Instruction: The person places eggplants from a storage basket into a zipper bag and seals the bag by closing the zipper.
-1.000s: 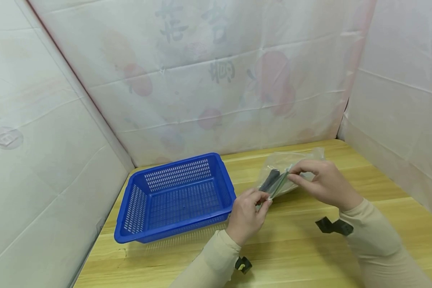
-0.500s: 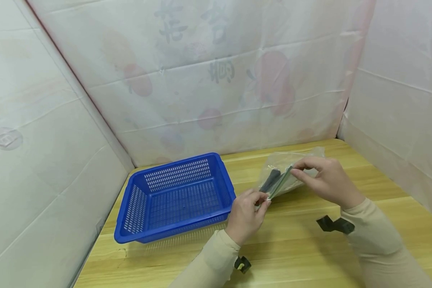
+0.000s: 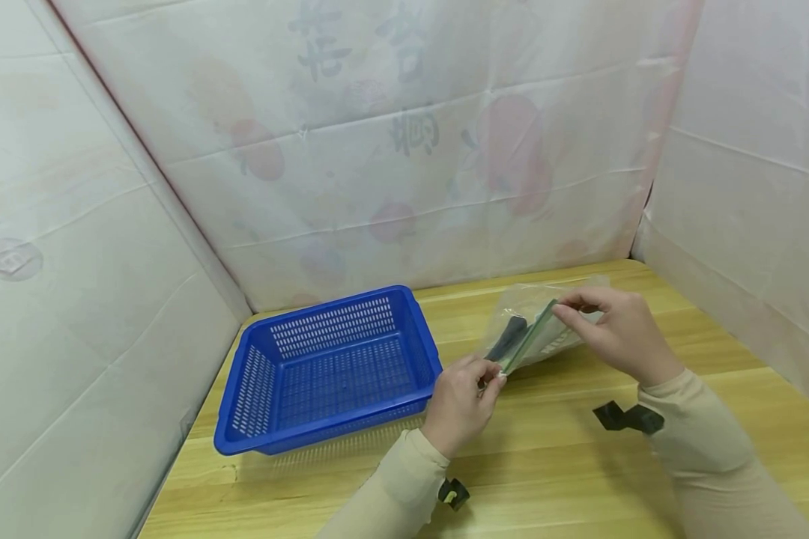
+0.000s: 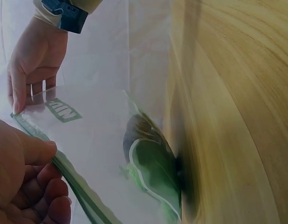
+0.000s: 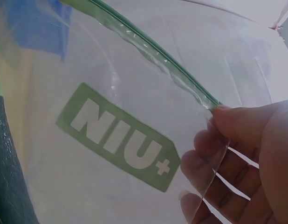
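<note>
A clear zip bag point(image 3: 547, 350) with a green closure strip point(image 3: 529, 338) stands slanted on the table. My left hand point(image 3: 463, 400) pinches the strip's near end between thumb and finger. Pinching the far top corner of the same strip is my right hand point(image 3: 616, 329). A green "NIU+" label point(image 5: 120, 137) is printed on the bag. Through the plastic shows a long dark item point(image 3: 508, 337). The left wrist view also shows a green piece with a pale rim point(image 4: 155, 168) low in the bag; its kind is unclear.
A blue perforated plastic basket point(image 3: 326, 421) stands left of the bag, close to my left hand. The wooden table point(image 3: 546, 464) is bounded by pale fabric walls point(image 3: 350, 202) at the back and sides. Black pieces point(image 3: 627, 418) stick out at my sleeves.
My right hand has slid a little up and right along the strip, and more green strip now shows between the hands. The left hand has barely moved. The basket is unmoved.
</note>
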Action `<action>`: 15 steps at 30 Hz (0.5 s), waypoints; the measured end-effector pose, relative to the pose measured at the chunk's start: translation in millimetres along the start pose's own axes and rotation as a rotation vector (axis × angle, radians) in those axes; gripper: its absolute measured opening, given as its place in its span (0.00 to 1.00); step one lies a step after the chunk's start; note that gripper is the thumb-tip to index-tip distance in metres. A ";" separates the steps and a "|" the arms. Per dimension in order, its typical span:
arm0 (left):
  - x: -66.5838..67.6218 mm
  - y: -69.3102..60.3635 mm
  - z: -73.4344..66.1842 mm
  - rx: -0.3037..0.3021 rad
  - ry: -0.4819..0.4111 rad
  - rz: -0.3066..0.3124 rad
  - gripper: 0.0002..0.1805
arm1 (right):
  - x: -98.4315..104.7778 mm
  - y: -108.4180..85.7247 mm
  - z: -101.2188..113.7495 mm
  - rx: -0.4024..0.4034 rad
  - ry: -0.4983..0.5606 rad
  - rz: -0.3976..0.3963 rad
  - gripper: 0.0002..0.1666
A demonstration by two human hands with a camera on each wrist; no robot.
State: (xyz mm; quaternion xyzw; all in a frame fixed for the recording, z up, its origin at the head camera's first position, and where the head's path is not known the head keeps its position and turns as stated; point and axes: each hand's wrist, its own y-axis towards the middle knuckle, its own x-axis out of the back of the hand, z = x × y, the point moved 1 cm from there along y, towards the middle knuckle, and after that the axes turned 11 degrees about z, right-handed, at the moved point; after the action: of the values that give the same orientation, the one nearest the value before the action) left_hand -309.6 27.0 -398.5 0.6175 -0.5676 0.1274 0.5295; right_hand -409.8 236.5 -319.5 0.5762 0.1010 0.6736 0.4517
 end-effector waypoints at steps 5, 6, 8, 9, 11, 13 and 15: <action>-0.2 0.6 -0.2 0.007 0.009 0.027 0.05 | 0.6 -0.5 -0.8 -0.044 0.001 -0.022 0.09; -0.2 0.7 -0.2 0.008 0.010 0.031 0.05 | 0.6 -0.7 -1.6 -0.052 -0.002 -0.022 0.09; -0.2 0.6 -0.2 0.012 0.011 0.037 0.05 | 0.6 -0.9 -3.5 -0.065 -0.019 -0.023 0.08; -0.2 0.5 -0.3 0.012 0.012 0.040 0.05 | 0.6 -1.1 -4.6 -0.073 -0.029 -0.026 0.07; 0.1 0.6 -0.3 0.014 0.011 0.044 0.05 | 0.6 -1.3 -7.0 -0.081 -0.047 -0.036 0.06; 0.2 0.4 -0.3 0.015 0.010 0.045 0.04 | 0.9 -1.3 -9.1 -0.085 -0.063 -0.052 0.05; 0.3 0.6 -0.3 0.017 0.011 0.046 0.04 | 1.1 -1.2 -10.8 -0.090 -0.071 -0.067 0.05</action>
State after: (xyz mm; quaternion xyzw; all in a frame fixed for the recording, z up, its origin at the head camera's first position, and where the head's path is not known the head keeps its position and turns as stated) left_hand -309.9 27.1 -397.8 0.6081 -0.5776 0.1478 0.5242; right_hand -418.5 242.2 -322.9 0.5753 0.0737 0.6411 0.5026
